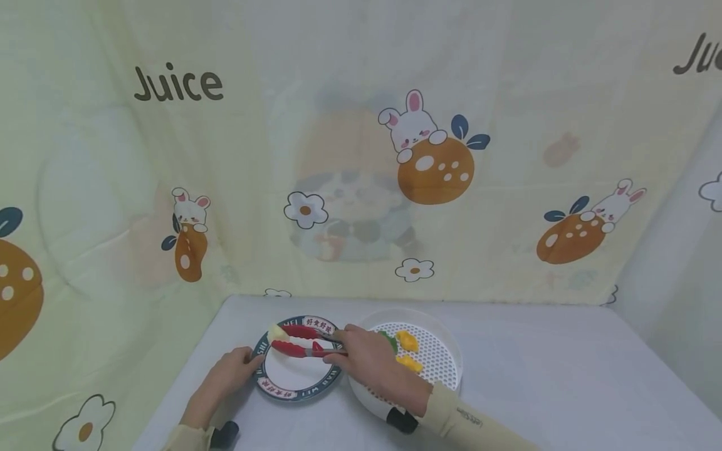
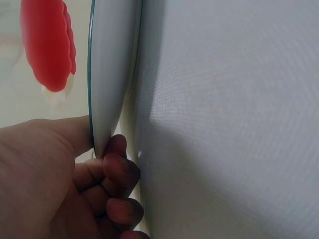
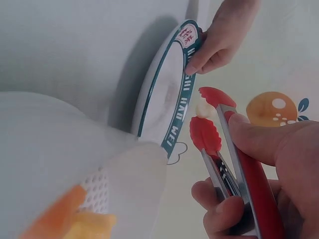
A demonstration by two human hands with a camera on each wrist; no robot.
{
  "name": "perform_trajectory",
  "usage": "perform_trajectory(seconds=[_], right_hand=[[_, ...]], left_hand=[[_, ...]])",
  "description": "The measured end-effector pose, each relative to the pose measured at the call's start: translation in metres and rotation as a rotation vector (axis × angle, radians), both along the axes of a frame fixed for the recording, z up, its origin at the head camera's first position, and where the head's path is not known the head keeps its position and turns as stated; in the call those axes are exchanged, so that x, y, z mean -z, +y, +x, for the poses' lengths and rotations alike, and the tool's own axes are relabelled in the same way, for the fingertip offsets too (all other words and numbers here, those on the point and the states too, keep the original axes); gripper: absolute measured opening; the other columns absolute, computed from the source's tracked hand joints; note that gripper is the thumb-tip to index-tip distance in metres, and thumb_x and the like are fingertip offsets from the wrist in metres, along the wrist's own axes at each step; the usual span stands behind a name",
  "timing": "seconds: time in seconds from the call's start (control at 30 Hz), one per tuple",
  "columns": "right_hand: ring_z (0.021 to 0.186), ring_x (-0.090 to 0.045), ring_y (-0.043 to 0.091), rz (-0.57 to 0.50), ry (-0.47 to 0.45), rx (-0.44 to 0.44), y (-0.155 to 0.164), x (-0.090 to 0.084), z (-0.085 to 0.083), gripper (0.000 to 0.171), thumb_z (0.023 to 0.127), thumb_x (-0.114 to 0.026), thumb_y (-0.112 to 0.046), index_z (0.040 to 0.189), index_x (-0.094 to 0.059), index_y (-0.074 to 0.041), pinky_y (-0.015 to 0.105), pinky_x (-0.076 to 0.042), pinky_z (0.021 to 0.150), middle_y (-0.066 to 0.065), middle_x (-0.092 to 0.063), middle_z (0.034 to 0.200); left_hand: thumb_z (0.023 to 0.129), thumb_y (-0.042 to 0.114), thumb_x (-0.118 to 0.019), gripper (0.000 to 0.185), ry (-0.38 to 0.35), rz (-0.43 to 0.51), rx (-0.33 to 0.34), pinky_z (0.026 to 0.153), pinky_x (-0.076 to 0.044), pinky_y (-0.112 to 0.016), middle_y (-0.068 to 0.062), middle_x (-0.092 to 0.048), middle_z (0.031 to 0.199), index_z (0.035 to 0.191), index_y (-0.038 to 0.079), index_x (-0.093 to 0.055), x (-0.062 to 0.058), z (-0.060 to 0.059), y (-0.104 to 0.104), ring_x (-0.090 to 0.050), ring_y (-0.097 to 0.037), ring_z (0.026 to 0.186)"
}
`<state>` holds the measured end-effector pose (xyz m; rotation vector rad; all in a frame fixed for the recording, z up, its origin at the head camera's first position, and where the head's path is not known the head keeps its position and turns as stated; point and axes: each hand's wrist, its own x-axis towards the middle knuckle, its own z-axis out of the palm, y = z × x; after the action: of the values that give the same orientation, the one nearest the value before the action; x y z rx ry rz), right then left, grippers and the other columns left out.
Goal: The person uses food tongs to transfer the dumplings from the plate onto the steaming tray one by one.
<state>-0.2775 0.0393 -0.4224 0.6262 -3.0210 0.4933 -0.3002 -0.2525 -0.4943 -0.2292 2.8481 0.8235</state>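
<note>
On the left of the bench [image 1: 564, 388], left hand [image 1: 228, 376] pinches the near-left rim of the plate [image 1: 296, 379], thumb on top, fingers curled under. Over the plate's far side, red tongs [image 1: 299, 341] are clamped on a pale yellow food piece [image 1: 276, 331] (small, tips closed on it). Right hand [image 1: 372, 363] has its grip wrapped round the tong handles. Far right: white perforated basket [image 1: 445, 363] with yellow pieces [image 1: 407, 341], just beside the plate.

The left hand [image 1: 228, 373] lies at about 7 o'clock, thumb on top and fingers [image 2: 119, 172] curled below, pinching. The right hand [image 1: 369, 363] comes in from 5 o'clock, the forearm in a beige sleeve, fingers [image 3: 224, 219] and thumb closed in a grip.
</note>
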Motion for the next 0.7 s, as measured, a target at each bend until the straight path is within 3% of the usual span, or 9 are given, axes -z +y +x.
perform_trajectory(seconds=[0.43,0.7], right_hand=[[0.074,-0.051,0.009,-0.102,-0.038,0.050,0.030,0.008,0.008,0.047,0.088,-0.072,-0.053,0.121,-0.069,-0.021,0.024,-0.041,0.056,-0.010,-0.055,0.083],[0.080,-0.052,0.010,-0.119,-0.049,0.098,0.045,0.005,0.018,0.051,0.086,-0.073,-0.053,0.128,-0.067,-0.024,0.026,-0.043,0.060,-0.009,-0.063,0.097]], left_hand=[[0.101,0.031,-0.058,0.031,0.003,-0.007,0.009,0.067,-0.049,-0.035,-0.006,-0.061,0.083,0.106,0.001,-0.065,-0.003,0.002,0.001,-0.055,-0.019,0.076],[0.101,0.033,-0.057,0.030,0.009,-0.013,0.013,0.064,-0.047,-0.033,-0.006,-0.059,0.079,0.096,0.004,-0.063,-0.004,0.003,0.002,-0.054,-0.019,0.073]])
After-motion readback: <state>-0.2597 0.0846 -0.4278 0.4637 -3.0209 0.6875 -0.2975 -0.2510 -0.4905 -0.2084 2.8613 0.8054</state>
